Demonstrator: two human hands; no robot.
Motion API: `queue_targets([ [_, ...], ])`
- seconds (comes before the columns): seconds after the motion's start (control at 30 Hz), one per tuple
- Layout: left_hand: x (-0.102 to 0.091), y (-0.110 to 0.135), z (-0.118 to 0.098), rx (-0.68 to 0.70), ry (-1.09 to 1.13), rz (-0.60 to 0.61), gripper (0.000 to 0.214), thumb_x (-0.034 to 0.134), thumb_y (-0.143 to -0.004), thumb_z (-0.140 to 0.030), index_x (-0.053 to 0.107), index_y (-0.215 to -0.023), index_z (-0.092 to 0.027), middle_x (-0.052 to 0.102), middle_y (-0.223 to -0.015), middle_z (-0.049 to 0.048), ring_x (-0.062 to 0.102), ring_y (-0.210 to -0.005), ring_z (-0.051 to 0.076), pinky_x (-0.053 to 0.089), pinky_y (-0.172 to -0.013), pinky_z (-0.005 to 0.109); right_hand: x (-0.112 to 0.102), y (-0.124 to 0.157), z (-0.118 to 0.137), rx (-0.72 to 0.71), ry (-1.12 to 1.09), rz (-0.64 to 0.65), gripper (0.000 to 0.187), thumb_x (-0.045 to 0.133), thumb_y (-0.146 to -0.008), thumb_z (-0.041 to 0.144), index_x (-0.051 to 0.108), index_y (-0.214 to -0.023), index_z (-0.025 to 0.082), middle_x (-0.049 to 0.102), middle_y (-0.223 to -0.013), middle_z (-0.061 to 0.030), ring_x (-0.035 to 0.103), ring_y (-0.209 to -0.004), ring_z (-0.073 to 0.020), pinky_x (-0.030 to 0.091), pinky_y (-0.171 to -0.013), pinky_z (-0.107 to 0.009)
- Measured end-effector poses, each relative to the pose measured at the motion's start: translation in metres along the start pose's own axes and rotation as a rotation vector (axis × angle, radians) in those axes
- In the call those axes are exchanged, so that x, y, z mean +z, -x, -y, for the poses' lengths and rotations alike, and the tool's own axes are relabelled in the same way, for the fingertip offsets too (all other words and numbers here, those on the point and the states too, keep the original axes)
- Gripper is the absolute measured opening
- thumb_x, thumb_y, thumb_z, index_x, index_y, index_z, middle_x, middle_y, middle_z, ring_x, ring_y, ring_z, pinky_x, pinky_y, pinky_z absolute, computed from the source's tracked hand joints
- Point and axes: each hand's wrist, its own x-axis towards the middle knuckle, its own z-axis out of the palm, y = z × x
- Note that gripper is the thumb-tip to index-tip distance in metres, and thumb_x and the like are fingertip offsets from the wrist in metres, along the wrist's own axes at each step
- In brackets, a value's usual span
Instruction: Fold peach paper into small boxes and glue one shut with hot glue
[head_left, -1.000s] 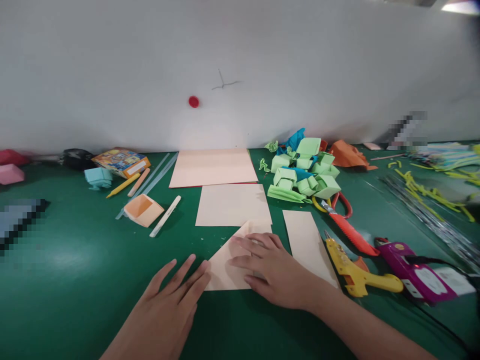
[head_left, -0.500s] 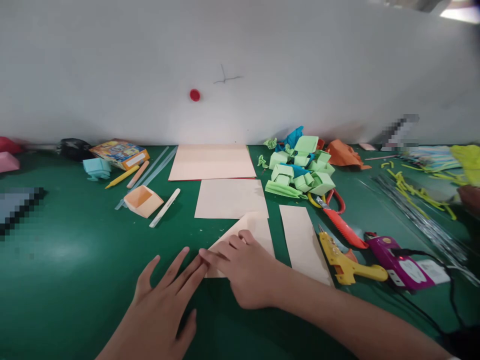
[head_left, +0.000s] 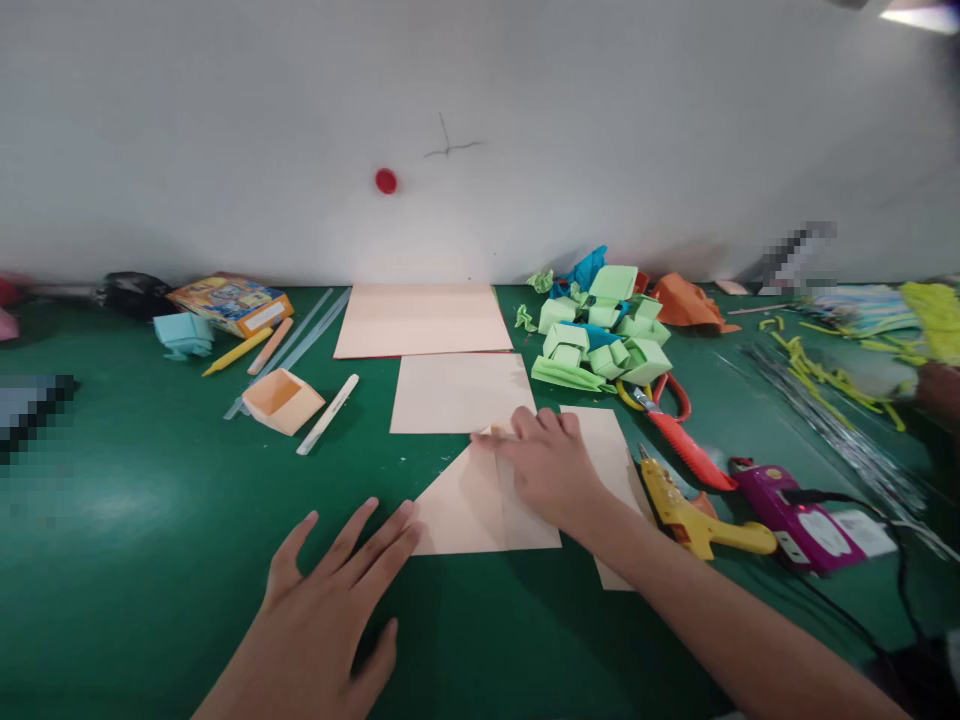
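A pale peach sheet of paper [head_left: 461,510] lies on the green table with its upper left corner folded over into a slanted edge. My left hand [head_left: 337,575] rests flat, fingers spread, its fingertips touching the left end of that slant. At the upper end of the fold is my right hand [head_left: 551,470], its index finger stretched along the tip and the other fingers curled. Its thumb is hidden beneath the hand. A peach paper strip [head_left: 600,435] lies partly under my right forearm. Beyond the folded sheet lies another flat peach sheet [head_left: 461,395].
A stack of peach paper [head_left: 424,320] lies against the wall. Left are a folded paper box [head_left: 281,402], a white stick [head_left: 328,415] and a yellow pen [head_left: 236,352]. Right are green paper pieces [head_left: 600,335], scissors [head_left: 671,395], a red cutter [head_left: 694,450] and a yellow glue gun [head_left: 686,510].
My right hand has slid up and right along the slanted fold, from beside my left fingertips to the fold's upper end. My left hand has stayed in place.
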Motion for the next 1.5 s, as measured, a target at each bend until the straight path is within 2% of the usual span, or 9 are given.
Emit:
queue_targets([
  [0.17, 0.002, 0.001, 0.002, -0.001, 0.007, -0.005, 0.070, 0.045, -0.094, -0.024, 0.023, -0.159, -0.039, 0.044, -0.158, -0.0062, 0.037, -0.147, 0.028, 0.003, -0.121, 0.052, 0.003, -0.003, -0.018, 0.058, 0.024, -0.054, 0.068, 0.050, -0.084, 0.005, 0.059, -0.140, 0.043, 0.055, -0.104, -0.0084, 0.046, -0.092, -0.0261, 0.029, -0.083, -0.044],
  [0.33, 0.001, -0.003, 0.006, 0.001, 0.041, 0.025, 0.065, 0.046, -0.096, -0.029, 0.027, -0.158, -0.039, 0.048, -0.156, -0.0034, 0.045, -0.139, 0.030, 0.021, -0.114, 0.055, 0.010, -0.002, -0.017, -0.020, -0.113, -0.088, 0.062, 0.049, -0.085, 0.006, 0.062, -0.139, 0.036, 0.057, -0.107, -0.0083, 0.047, -0.095, -0.0257, 0.032, -0.087, -0.043],
  [0.53, -0.013, -0.010, -0.004, -0.057, 0.143, -0.011, 0.048, 0.056, -0.093, -0.030, 0.053, -0.141, -0.037, 0.063, -0.135, 0.0022, 0.055, -0.122, 0.029, 0.039, -0.102, 0.050, 0.008, 0.000, -0.029, -0.013, -0.240, -0.186, 0.054, 0.048, -0.088, 0.010, 0.066, -0.133, 0.033, 0.060, -0.121, -0.0072, 0.050, -0.103, -0.0265, 0.036, -0.090, -0.043],
  [0.73, -0.020, -0.015, -0.004, 0.179, 0.347, 0.021, 0.025, 0.054, -0.097, -0.019, 0.065, -0.118, -0.027, 0.068, -0.105, 0.0022, 0.060, -0.095, 0.019, 0.049, -0.085, 0.034, 0.008, 0.000, -0.035, 0.015, -0.230, -0.124, 0.043, 0.046, -0.097, 0.025, 0.064, -0.134, 0.033, 0.056, -0.140, -0.0072, 0.046, -0.121, -0.0328, 0.037, -0.100, -0.051],
  [0.97, -0.013, -0.022, 0.001, 0.298, 0.441, -0.099, 0.019, 0.052, -0.097, -0.011, 0.067, -0.105, -0.019, 0.070, -0.104, 0.0069, 0.062, -0.093, 0.019, 0.051, -0.081, 0.033, -0.014, 0.013, -0.027, -0.060, -0.104, -0.115, 0.044, 0.042, -0.100, 0.030, 0.057, -0.141, 0.029, 0.041, -0.158, -0.0076, 0.041, -0.134, -0.0357, 0.038, -0.105, -0.057],
  [1.13, -0.015, -0.055, 0.032, 0.473, 0.407, -0.087, 0.025, 0.053, -0.091, -0.008, 0.068, -0.106, -0.020, 0.071, -0.107, 0.0088, 0.064, -0.093, 0.020, 0.051, -0.082, 0.038, -0.040, 0.046, -0.074, 0.145, 0.031, -0.201, 0.046, 0.037, -0.101, 0.039, 0.055, -0.142, 0.030, 0.047, -0.153, -0.0074, 0.044, -0.133, -0.0382, 0.040, -0.103, -0.060],
  [1.27, -0.009, -0.093, 0.050, 0.505, 0.353, -0.131, 0.030, 0.053, -0.092, -0.012, 0.070, -0.115, -0.023, 0.072, -0.118, 0.0074, 0.065, -0.106, 0.022, 0.051, -0.093, 0.040, -0.031, 0.078, -0.137, 0.403, 0.121, -0.207, 0.043, 0.041, -0.096, 0.043, 0.066, -0.124, 0.022, 0.059, -0.131, -0.0142, 0.053, -0.122, -0.0364, 0.044, -0.100, -0.050],
  [1.4, -0.002, -0.123, 0.049, 0.562, 0.193, -0.044, 0.041, 0.050, -0.097, -0.021, 0.061, -0.137, -0.025, 0.063, -0.142, 0.0047, 0.050, -0.136, 0.029, 0.040, -0.109, 0.046, -0.013, 0.093, -0.181, 0.613, 0.103, -0.021, 0.044, 0.043, -0.094, 0.048, 0.063, -0.124, 0.024, 0.060, -0.127, -0.0151, 0.058, -0.117, -0.0390, 0.048, -0.092, -0.049],
  [1.5, -0.005, -0.130, 0.037, 0.575, 0.177, -0.012, 0.041, 0.049, -0.098, -0.026, 0.060, -0.138, -0.024, 0.065, -0.139, 0.0042, 0.052, -0.134, 0.028, 0.038, -0.110, 0.045, -0.006, 0.092, -0.195, 0.645, 0.021, 0.086, 0.050, 0.042, -0.095, 0.051, 0.056, -0.135, 0.023, 0.063, -0.125, -0.0156, 0.061, -0.115, -0.0372, 0.048, -0.090, -0.046],
])
